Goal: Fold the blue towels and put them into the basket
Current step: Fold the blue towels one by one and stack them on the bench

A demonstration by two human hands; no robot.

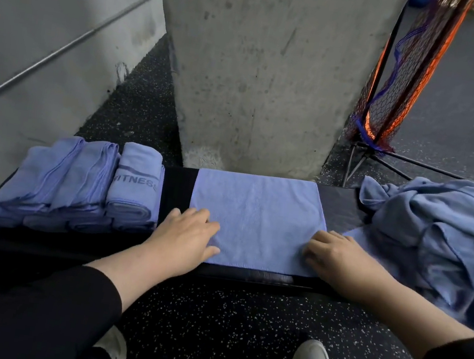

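A: Step? Mid-fold. One towel (256,219) lies flat at table (179,189) centre, already halved by the look of it.

B: Hands?

A: Left hand (190,234) lies on the towel's 9 o'clock edge, fingers fairly straight, pressing. Right hand (332,255) sits at the 3 o'clock edge, fingers bent at the hem; cannot tell if it pinches the cloth or just presses.

B: Other towels?

A: Folded stack (81,186) at 9 o'clock, three rows, one printed "FITNESS". Unfolded pile (442,234) at 3 o'clock, a flap of it touching the flat towel's right edge.

B: Basket?

A: Not in view. The net stand (398,80) at 1 o'clock is no basket, I'd say.

B: Next move?

A: My guess: lift one side edge, carry it across to the other, match corners, press flat. Needs a real pinch on both corners of that edge, and keep clear of the pile's flap so it isn't dragged in.
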